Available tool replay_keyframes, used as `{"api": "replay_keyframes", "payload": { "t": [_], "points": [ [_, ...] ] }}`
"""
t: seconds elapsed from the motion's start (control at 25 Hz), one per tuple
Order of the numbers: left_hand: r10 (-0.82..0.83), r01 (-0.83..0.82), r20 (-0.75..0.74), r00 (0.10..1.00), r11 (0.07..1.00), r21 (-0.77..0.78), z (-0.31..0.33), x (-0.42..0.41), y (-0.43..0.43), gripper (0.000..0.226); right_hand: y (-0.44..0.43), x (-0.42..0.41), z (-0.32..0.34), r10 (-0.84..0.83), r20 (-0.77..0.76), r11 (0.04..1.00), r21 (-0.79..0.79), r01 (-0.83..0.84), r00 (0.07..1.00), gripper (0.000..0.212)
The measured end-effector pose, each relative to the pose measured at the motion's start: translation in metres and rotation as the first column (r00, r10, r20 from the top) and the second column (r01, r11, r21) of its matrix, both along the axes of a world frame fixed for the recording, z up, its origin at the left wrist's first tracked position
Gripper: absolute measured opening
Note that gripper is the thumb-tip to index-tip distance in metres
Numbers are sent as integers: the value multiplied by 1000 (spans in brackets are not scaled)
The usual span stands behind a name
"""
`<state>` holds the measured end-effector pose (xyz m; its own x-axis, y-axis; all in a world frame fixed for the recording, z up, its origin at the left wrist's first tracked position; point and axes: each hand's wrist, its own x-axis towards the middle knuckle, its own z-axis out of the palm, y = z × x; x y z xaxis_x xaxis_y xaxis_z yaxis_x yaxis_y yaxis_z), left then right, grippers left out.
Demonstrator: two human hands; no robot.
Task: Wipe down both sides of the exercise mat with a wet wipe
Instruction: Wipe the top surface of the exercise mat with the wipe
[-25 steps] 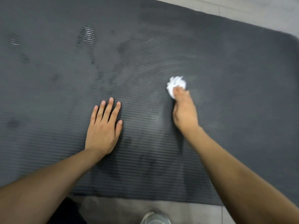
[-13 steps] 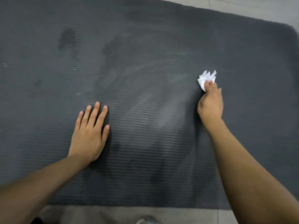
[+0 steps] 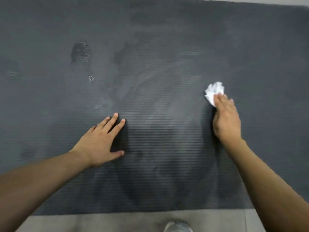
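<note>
A dark grey ribbed exercise mat (image 3: 158, 47) lies flat on the floor and fills most of the view. Damp streaks and a wet patch (image 3: 81, 52) show on its surface. My right hand (image 3: 225, 119) presses a crumpled white wet wipe (image 3: 214, 91) onto the mat at the right; straight fingers cover the wipe's near part. My left hand (image 3: 100, 141) lies flat on the mat at the lower centre-left, fingers spread, holding nothing.
The grey tiled floor (image 3: 100, 221) shows along the mat's near edge and at the top right corner. A shoe tip (image 3: 177, 227) pokes in at the bottom edge.
My right hand has slid the wipe to the right across the mat, then drawn it slightly nearer. My left hand has spread its thumb and shifted on the mat.
</note>
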<state>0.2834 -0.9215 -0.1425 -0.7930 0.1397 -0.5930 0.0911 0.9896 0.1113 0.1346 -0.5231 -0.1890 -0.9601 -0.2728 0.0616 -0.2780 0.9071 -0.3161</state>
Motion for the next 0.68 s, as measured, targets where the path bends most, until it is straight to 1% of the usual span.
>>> {"api": "replay_keyframes", "payload": {
  "t": [0.04, 0.08, 0.12, 0.16, 0.2, 0.24, 0.28, 0.32, 0.36, 0.4, 0.44, 0.48, 0.52, 0.56, 0.6, 0.64, 0.68],
  "points": [
    [-53, 54, 44, 998, 998, -28, 4, -1, -4, 119, 5, -10, 2, -169, 45, 986, 21, 168, 985, 52],
    [-100, 102, 60, 993, 994, -43, 6, -2, -7, 127, 0, -11, 4, -270, 77, 962, 67, 265, 960, 54],
    [-125, 128, 62, 990, 990, -52, 6, -5, -8, 132, -9, -10, 6, -268, 96, 961, 95, 259, 959, 55],
    [-121, 125, 59, 991, 990, -59, 5, -4, -8, 136, -18, -6, 12, -157, 130, 981, 131, 140, 979, 57],
    [-116, 119, 54, 992, 991, -59, 3, -3, -9, 138, -24, -2, 22, 3, 184, 985, 171, -34, 983, 59],
    [-113, 115, 43, 993, 992, -48, 1, 0, -7, 138, -26, 1, 36, 157, 252, 955, 209, -212, 955, 60],
    [-107, 108, 27, 994, 994, -33, -1, 4, -7, 138, -27, 4, 49, 260, 328, 911, 227, -343, 908, 60],
    [-99, 100, 16, 995, 995, -17, -2, 5, -9, 138, -29, 11, 58, 285, 400, 889, 230, -396, 871, 60],
    [-92, 91, 16, 996, 996, 5, -3, 4, -10, 138, -32, 23, 61, 226, 447, 903, 237, -358, 865, 61],
    [-83, 83, 15, 996, 996, 28, -5, 3, -10, 138, -39, 39, 60, 109, 440, 945, 231, -230, 891, 62],
    [-70, 70, 5, 998, 996, 50, -7, 4, -12, 138, -54, 59, 49, -35, 390, 979, 198, -46, 920, 63],
    [-59, 59, -10, 998, 996, 73, -9, 6, -14, 137, -77, 82, 36, -176, 313, 980, 146, 136, 933, 62],
    [-52, 54, -26, 998, 994, 94, -10, 8, -14, 136, -104, 107, 23, -264, 244, 964, 79, 252, 933, 62],
    [-46, 51, -44, 998, 992, 113, -12, 10, -15, 135, -135, 134, 9, -292, 184, 955, 9, 295, 939, 61],
    [-35, 43, -65, 997, 991, 127, -14, 13, -17, 135, -169, 162, -1, -264, 136, 960, -55, 274, 955, 59],
    [-24, 36, -83, 996, 989, 146, -16, 13, -19, 134, -200, 193, -7, -177, 103, 978, -89, 187, 979, 57],
    [-24, 40, -98, 995, 985, 170, -18, 16, -22, 133, -226, 226, -9, -74, 76, 993, -89, 80, 994, 55]
  ]
}}
